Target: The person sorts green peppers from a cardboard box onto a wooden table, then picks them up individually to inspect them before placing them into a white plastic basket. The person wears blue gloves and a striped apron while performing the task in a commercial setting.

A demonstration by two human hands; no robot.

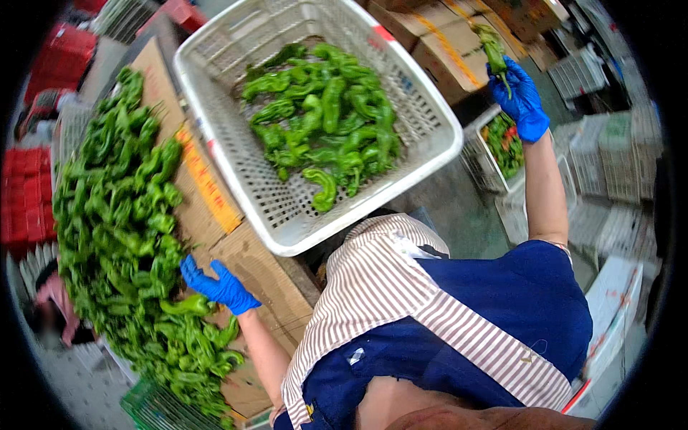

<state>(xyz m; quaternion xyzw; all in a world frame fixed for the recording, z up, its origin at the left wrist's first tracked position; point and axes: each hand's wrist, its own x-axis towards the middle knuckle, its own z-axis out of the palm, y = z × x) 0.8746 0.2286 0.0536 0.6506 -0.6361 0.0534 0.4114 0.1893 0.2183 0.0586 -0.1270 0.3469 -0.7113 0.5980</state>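
My right hand point(522, 102), in a blue glove, is raised at the right and closed on a green pepper point(491, 44). One end of that pepper looks yellowish and shrivelled. My left hand point(221, 287), gloved in blue as well, is beside the big pile of green peppers point(122, 208) on the left. Its fingers are apart and I see nothing in them. A white plastic crate point(261, 233) stands between my hands, with green peppers point(333, 107) lying on its bottom.
Flattened cardboard point(269, 276) lies under the pile. Below my right hand sits a small white crate point(466, 159) holding red and green peppers. Cardboard boxes point(448, 68) are stacked behind it. A green crate point(154, 407) is at the lower left, with red crates point(27, 193) farther left.
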